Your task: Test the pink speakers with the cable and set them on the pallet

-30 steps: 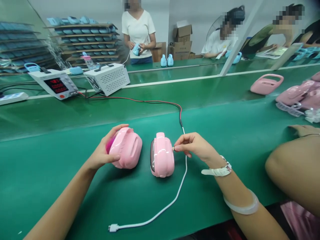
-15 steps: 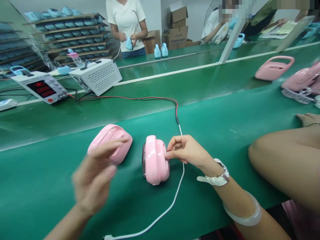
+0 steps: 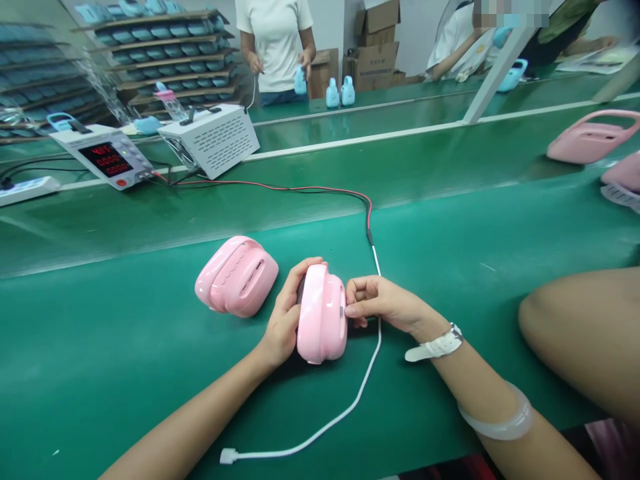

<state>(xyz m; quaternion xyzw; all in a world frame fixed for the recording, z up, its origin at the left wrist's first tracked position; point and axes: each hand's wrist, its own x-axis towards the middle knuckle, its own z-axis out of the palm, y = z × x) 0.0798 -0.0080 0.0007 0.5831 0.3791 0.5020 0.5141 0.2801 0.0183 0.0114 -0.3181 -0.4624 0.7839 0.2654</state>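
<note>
A glossy pink plastic device (image 3: 314, 320) stands on its edge on the green work surface. My left hand (image 3: 284, 323) is closed round its left side, the fingertips reaching over the far end. On the other side, my right hand (image 3: 373, 303) has thumb and forefinger pinched at the recessed slot; whatever is between them is hidden. A small grey spot shows in the slot beside the thumb. A second pink device (image 3: 237, 277) lies to the left, its slot with ports facing up. The white cable (image 3: 340, 419) runs under my right hand and ends in a white plug (image 3: 229, 456).
A power supply (image 3: 103, 157) with red digits feeds the red and black leads (image 3: 300, 189). Beside it is a white perforated box (image 3: 210, 140). More pink devices (image 3: 590, 138) are at right, near another person's arm (image 3: 585, 327). Across the bench, a person (image 3: 275, 47) holds a blue device.
My left hand has moved right, from in front of the second pink device onto the upright one. My right hand stays at its slot. The view has shifted slightly.
</note>
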